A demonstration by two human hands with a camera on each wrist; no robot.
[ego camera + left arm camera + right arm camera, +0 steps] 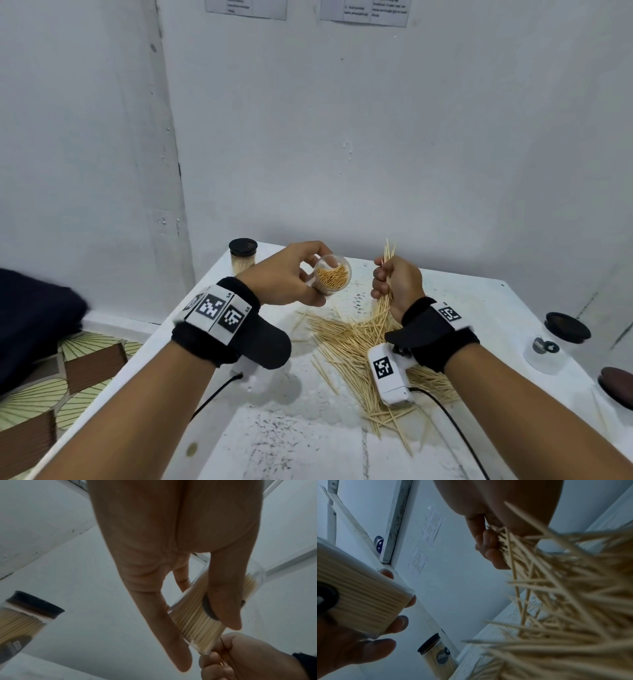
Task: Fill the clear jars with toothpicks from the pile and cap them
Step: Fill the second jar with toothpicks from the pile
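My left hand (294,274) grips an uncapped clear jar (331,275) packed with toothpicks, lifted above the table and tilted with its mouth toward me. The same jar (193,616) lies between the thumb and fingers in the left wrist view and shows again, jar (363,601), in the right wrist view. My right hand (397,284), just right of the jar, grips a bunch of toothpicks (387,260) upright, their tips sticking out above the fist; the bunch (510,547) also hangs below it. The loose pile (363,342) lies on the table under the right wrist.
A capped, filled jar (242,254) stands at the table's back left corner. On the right edge sit a black lid (567,327), an empty clear jar (546,353) and another dark lid (616,382). The white table (291,428) meets the wall behind.
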